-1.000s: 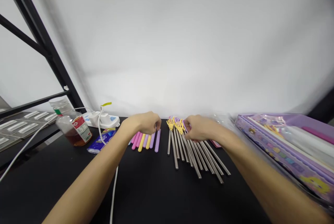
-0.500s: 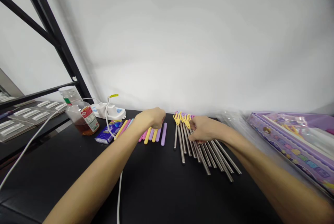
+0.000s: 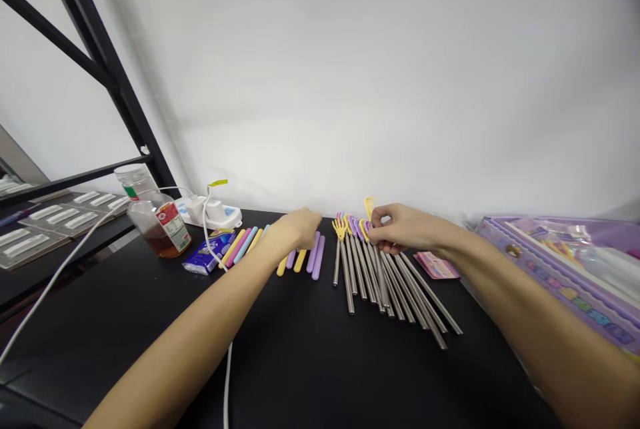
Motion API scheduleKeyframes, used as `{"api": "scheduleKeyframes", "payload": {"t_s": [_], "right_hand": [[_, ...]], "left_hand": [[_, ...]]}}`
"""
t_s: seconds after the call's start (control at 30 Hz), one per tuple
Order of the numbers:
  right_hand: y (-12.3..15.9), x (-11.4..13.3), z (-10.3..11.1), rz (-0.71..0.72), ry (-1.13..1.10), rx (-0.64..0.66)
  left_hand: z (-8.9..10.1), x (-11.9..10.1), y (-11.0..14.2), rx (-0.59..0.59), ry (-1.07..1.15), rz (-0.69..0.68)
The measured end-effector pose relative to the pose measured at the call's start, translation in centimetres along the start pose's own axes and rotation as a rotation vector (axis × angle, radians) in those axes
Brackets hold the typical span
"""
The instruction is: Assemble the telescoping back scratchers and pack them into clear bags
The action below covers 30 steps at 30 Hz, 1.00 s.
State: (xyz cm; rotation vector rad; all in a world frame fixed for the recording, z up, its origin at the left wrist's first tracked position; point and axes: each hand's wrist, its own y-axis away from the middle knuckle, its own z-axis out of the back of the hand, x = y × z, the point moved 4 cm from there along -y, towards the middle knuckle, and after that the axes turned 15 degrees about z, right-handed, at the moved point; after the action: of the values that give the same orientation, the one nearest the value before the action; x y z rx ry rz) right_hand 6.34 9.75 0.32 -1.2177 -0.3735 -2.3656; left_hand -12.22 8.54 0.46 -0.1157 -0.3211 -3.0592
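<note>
Rods [image 3: 407, 299] are lying near the counter's [image 3: 280, 362] back edge; right hand [image 3: 400, 226] is pinching one below its yellow head [image 3: 369, 205]. Sticks [image 3: 319, 258] are lying separately leftward; apparently no visible rod is wearing one, so fitting is likely remaining. Left hand [image 3: 297, 226] is covering some sticks, hiding its grip: can't tell. Heads are overlapping.

Shiny metal is shown by the rods [image 3: 383, 286] near five o'clock, tipped with smooth plastic heads [image 3: 340, 228]. Matt plastic is suggested by the sticks [image 3: 319, 258] towards six. The jar [image 3: 154, 217] at nine is seen as clear and glossy; the packet [image 3: 205, 256] at eight is wrapped in shiny film.
</note>
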Motion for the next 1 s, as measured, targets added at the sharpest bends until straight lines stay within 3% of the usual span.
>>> {"api": "scheduleKeyframes", "payload": {"t_s": [0.2, 0.3, 0.43, 0.53, 0.67, 0.87, 1.0], "right_hand": [[0.8, 0.8, 1.0, -0.013, -0.081, -0.067], [1.5, 1.6, 1.9, 0.02, -0.176, -0.186], [1.8, 1.8, 3.6, 0.101, -0.391, -0.384], [1.8, 1.8, 4.4, 0.155, -0.506, -0.4], [2.2, 2.4, 4.7, 0.191, -0.574, -0.414], [2.6, 3.4, 4.6, 0.269, -0.56, -0.518], [2.6, 3.5, 4.5, 0.333, -0.513, -0.486]], "left_hand": [[0.2, 0.3, -0.5, -0.03, 0.055, -0.015], [1.3, 1.2, -0.7, -0.047, 0.111, -0.072], [2.7, 1.5, 0.1, 0.06, 0.295, -0.341], [3.3, 0.8, 1.4, 0.189, 0.421, -0.593], [3.6, -0.5, 3.1, 0.3, 0.458, -0.771], [4.3, -1.1, 4.3, 0.321, 0.457, -0.798], [4.3, -1.0, 4.2, 0.322, 0.485, -0.798]]}}
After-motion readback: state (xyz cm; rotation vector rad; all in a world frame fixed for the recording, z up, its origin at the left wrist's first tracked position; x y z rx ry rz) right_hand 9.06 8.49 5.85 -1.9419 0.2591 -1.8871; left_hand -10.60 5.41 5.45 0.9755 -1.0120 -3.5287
